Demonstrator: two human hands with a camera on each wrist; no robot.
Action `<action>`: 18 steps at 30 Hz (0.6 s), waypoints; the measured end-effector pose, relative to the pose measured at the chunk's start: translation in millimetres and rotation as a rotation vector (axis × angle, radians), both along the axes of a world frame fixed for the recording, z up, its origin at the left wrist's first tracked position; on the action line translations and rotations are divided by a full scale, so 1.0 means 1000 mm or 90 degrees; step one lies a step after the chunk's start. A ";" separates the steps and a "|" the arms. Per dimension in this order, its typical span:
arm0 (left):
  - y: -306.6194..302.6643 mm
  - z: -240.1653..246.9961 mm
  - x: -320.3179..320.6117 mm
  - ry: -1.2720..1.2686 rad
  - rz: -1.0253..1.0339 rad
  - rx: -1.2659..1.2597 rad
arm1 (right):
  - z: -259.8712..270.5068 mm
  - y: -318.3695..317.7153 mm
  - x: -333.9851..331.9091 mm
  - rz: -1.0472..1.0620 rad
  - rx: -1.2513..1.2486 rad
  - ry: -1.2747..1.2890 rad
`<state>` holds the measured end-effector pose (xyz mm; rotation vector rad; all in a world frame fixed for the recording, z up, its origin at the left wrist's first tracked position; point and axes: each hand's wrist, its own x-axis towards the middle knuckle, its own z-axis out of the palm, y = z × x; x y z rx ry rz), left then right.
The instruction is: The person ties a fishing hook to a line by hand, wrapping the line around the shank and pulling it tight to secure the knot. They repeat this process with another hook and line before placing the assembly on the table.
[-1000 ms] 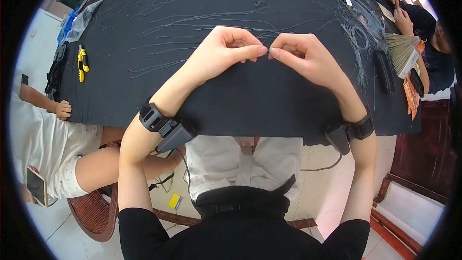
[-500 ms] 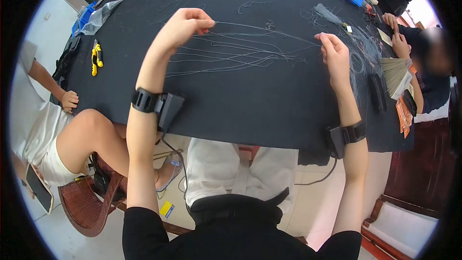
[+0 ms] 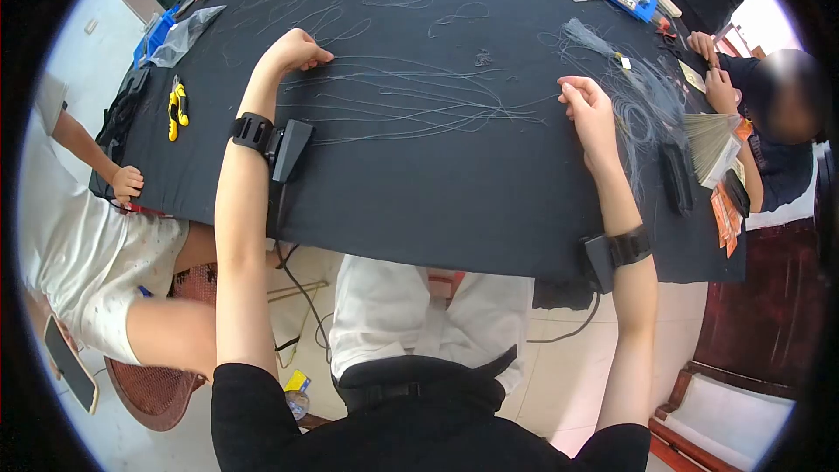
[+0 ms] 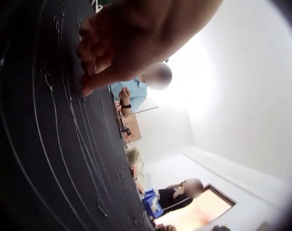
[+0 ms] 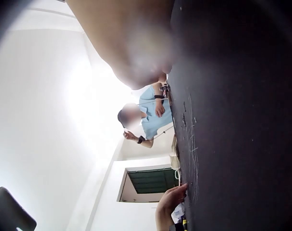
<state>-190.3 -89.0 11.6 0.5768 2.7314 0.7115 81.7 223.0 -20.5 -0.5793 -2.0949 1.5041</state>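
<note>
Remotely, I watch two hands at the black table: the left hand, upper left of the frame, and the right hand, right of centre. Both have curled fingers and seem to pinch opposite ends of one grey cord. It is best laid taut and parallel to its neighbours. Count: two hands, one yellow cutter, roughly a dozen loose cords.

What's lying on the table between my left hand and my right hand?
Loose grey threads, strewn across the black cloth from the left hand to the right hand; the head view shows it.
</note>
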 end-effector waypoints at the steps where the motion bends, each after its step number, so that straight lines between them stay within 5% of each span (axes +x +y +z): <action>1: -0.001 0.000 -0.003 -0.007 0.003 -0.009 | 0.000 0.000 0.000 -0.001 0.000 -0.001; 8: -0.006 0.007 -0.014 -0.041 -0.073 -0.001 | -0.003 0.001 -0.002 0.001 0.007 0.008; 11: 0.006 0.020 0.004 0.269 0.059 -0.251 | -0.002 0.000 -0.002 -0.007 -0.002 0.013; 14: 0.028 0.044 0.039 0.319 -0.068 -0.067 | -0.003 0.001 -0.003 0.002 0.009 0.023; 16: 0.051 0.057 0.057 0.200 -0.315 0.085 | -0.004 0.000 -0.003 -0.004 0.013 0.012; 18: 0.079 0.057 0.086 0.128 -0.416 0.174 | -0.005 0.001 -0.003 -0.005 0.014 0.013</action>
